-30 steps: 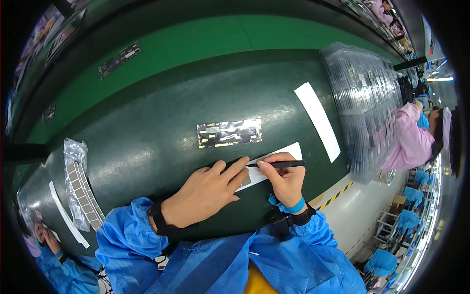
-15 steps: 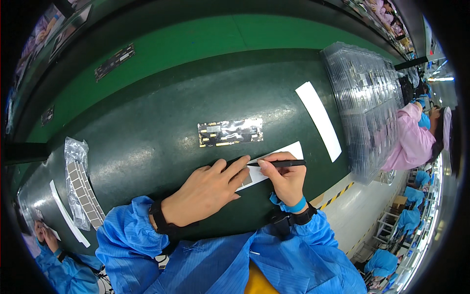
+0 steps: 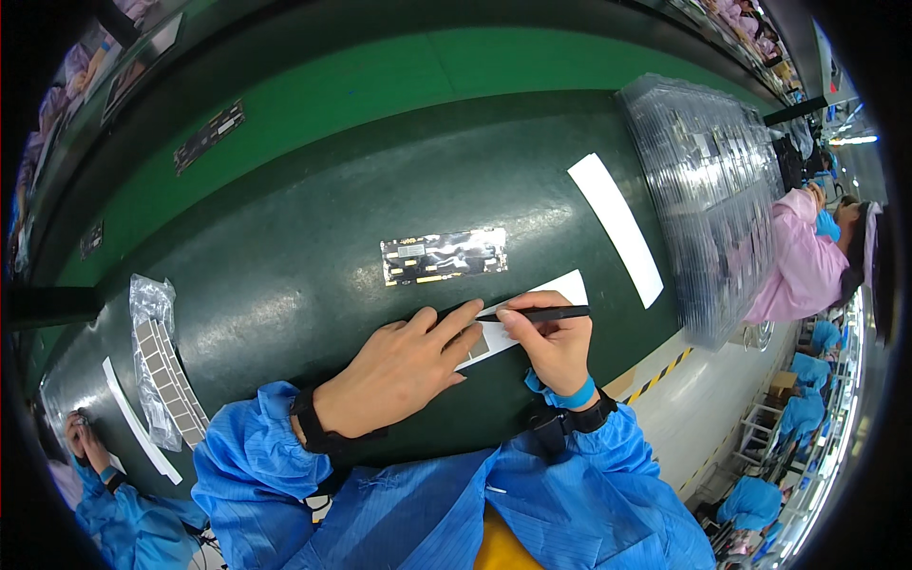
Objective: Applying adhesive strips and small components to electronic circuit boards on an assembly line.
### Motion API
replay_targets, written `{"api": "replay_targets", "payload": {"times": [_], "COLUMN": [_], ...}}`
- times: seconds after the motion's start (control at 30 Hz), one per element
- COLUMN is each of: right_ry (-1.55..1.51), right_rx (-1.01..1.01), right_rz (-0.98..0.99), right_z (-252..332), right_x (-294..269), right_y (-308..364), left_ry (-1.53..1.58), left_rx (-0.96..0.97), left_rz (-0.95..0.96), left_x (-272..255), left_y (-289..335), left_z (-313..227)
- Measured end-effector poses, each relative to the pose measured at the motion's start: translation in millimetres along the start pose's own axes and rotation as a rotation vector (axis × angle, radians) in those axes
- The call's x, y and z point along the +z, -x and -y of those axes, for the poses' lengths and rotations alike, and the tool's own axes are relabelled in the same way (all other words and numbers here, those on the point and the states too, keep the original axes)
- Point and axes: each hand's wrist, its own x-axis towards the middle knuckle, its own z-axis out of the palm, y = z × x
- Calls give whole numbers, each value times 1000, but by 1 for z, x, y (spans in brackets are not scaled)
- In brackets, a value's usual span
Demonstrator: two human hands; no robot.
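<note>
My left hand [image 3: 404, 366] lies over a white strip [image 3: 560, 291] with its fingers stretched out, holding nothing and resting on the strip's left part. A grey square [image 3: 479, 349] shows on the strip between my hands. In my right hand [image 3: 554, 350] a slim black pointed tool [image 3: 560, 313] is pinched between thumb and fingers, its tip pointing left beside my left fingertips. I cannot tell whether it is tweezers or a pen. Just beyond my hands, a black circuit board [image 3: 445, 256] with gold and shiny patches lies flat on the dark green mat.
Another white strip [image 3: 616, 233] lies to the right, beside tall stacked clear plastic trays [image 3: 698, 199]. At left are a clear plastic bag [image 3: 152, 302], sheets of grey squares [image 3: 169, 380] and a white strip [image 3: 138, 423]. A co-worker's hands [image 3: 85, 442] show at far left. More boards [image 3: 209, 136] lie farther back.
The view has shifted slightly. My hands keep nearly the same pose over the strip, with the black tool still in my right hand. The co-worker's hands at far left have changed position.
</note>
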Motion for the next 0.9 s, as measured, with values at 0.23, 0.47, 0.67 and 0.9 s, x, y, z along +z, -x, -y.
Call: {"api": "replay_targets", "payload": {"times": [0.23, 0.47, 0.67, 0.9], "right_ry": [-14, -30, -111, -96], "right_rx": [27, 17, 6, -2], "right_rz": [-28, -114, -135, -88], "right_z": [4, 38, 25, 12], "right_x": [-3, -14, -6, 3], "right_y": [-1, -33, -80, -82], "left_ry": [-13, -12, -259, -345], "left_rx": [7, -7, -78, -99], "left_rz": [-2, 23, -229, -287], "left_x": [-1, -9, -18, -4], "left_y": [-1, -9, -51, -53], "left_z": [1, 0, 20, 26]}}
